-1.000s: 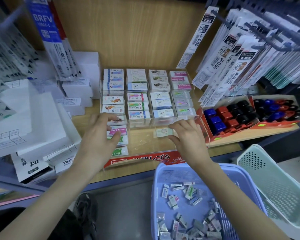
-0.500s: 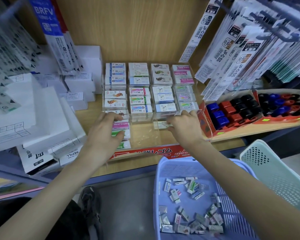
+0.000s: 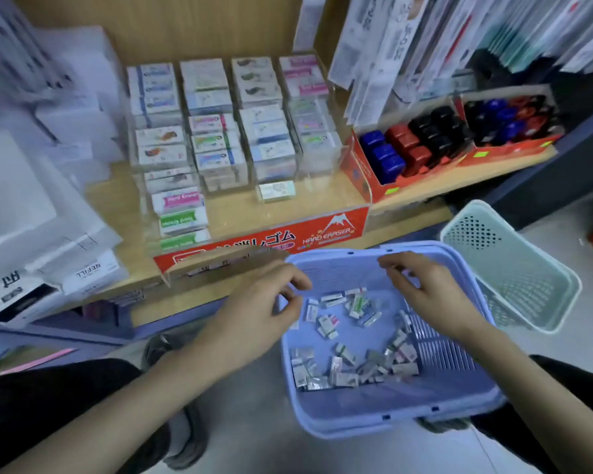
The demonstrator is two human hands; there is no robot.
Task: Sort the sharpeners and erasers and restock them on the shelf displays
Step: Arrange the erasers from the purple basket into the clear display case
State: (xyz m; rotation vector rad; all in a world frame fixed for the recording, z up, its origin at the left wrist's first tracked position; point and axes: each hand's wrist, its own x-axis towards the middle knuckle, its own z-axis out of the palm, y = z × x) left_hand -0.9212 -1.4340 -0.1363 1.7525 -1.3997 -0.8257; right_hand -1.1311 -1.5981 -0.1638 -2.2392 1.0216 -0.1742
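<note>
Wooden shelf [image 3: 322, 196] of erasers [image 3: 206, 97], blue basket [image 3: 356, 426] below, left hand [image 3: 254, 319], right hand [image 3: 432, 295] relaxed, empty

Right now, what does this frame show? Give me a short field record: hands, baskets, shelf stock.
blue basket: holds loose erasers
left hand: over the basket's left rim, fingers loosely curled, nothing seen held
right hand: over its far side, fingers loosely curled, nothing seen held
eraser display: stacked columns; single eraser in front
sharpeners: blue, red, black, in red cartons right of display
green basket: tilted beside blue basket
</note>
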